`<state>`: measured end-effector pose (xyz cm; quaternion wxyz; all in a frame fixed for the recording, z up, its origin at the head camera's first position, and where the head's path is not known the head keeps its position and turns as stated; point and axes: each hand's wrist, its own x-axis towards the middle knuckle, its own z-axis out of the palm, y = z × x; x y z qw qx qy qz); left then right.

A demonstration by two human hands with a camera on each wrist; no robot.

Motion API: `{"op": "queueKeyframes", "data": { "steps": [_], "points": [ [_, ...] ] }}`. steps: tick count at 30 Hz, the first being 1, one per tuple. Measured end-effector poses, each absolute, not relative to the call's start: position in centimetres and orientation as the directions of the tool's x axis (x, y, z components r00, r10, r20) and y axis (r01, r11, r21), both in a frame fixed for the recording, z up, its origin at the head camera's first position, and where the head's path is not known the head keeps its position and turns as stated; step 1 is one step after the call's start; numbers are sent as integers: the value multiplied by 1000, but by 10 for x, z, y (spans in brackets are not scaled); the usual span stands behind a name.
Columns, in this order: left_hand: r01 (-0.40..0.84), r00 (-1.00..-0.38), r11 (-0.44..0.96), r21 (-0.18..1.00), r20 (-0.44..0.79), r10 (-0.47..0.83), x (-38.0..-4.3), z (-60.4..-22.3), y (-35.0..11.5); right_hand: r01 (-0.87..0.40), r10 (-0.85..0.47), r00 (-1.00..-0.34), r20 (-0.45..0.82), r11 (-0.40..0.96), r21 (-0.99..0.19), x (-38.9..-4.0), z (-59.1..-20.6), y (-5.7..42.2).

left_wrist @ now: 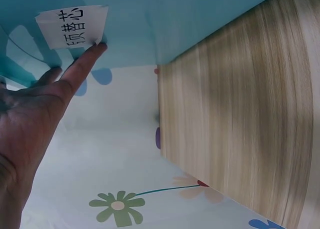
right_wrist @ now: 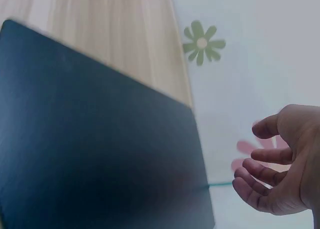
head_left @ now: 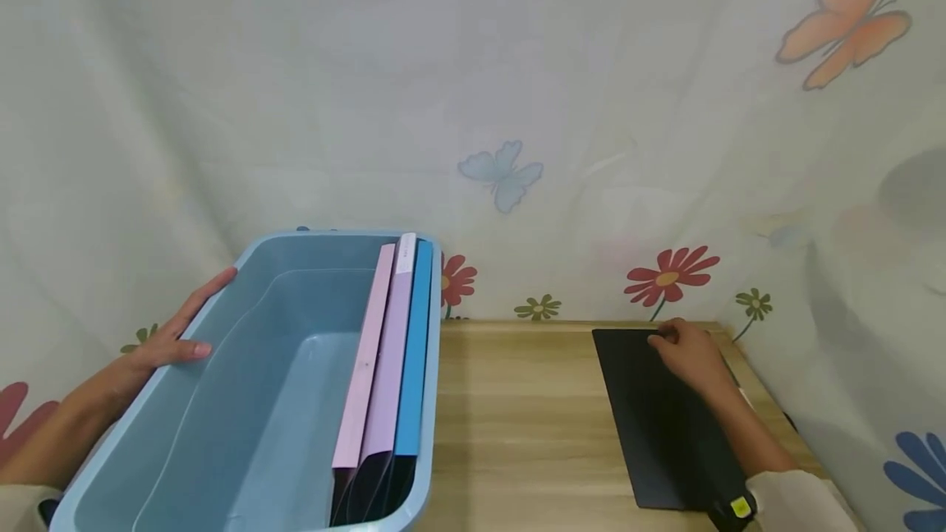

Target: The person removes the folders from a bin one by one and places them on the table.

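Where the right hand (head_left: 691, 355) hovers at its far edge, a flat black rectangular folder (head_left: 658, 425) lies directly beneath the fingers, flush on the pale wood-grained bench (head_left: 517, 409). Those fingers are loosely bent and spaced apart, with nothing pinched between them and the thumb; whether a fingertip brushes the edge cannot be told. Smooth and seemingly stiff, the folder should be light, a little slippery and hardly fragile. The far edge just under the fingertips looks the best hold, though lying flush it may need lifting first. The person's own forearm covers its right side.

Well to the left of these fingers stands a light-blue rectangular plastic tub (head_left: 310, 253). The left hand (head_left: 173, 343) grips its rim, thumb inside, fingers along the outer wall beside a white paper label (left_wrist: 75, 26). Against the tub's opposite wall, away from the left fingers, lean a pink-spined file (head_left: 367, 355), a purple-spined file (head_left: 389, 351) and a blue-spined file (head_left: 415, 351). Beyond all the fingers hangs pale printed fabric (head_left: 369, 64), limiting reach behind.
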<state>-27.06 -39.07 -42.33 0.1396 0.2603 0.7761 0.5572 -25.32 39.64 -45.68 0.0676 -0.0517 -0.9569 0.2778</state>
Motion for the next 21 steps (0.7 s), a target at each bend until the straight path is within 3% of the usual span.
{"op": "queueKeyframes", "data": {
  "steps": [7,21],
  "points": [
    [310,-815,268,912,110,569,-275,-420,-388,9,84,-990,115,840,-542,-267,-432,365],
    [304,-821,303,903,87,564,-274,-420,-388,-86,-49,-996,79,804,-588,-285,-392,308]
  ]
}}
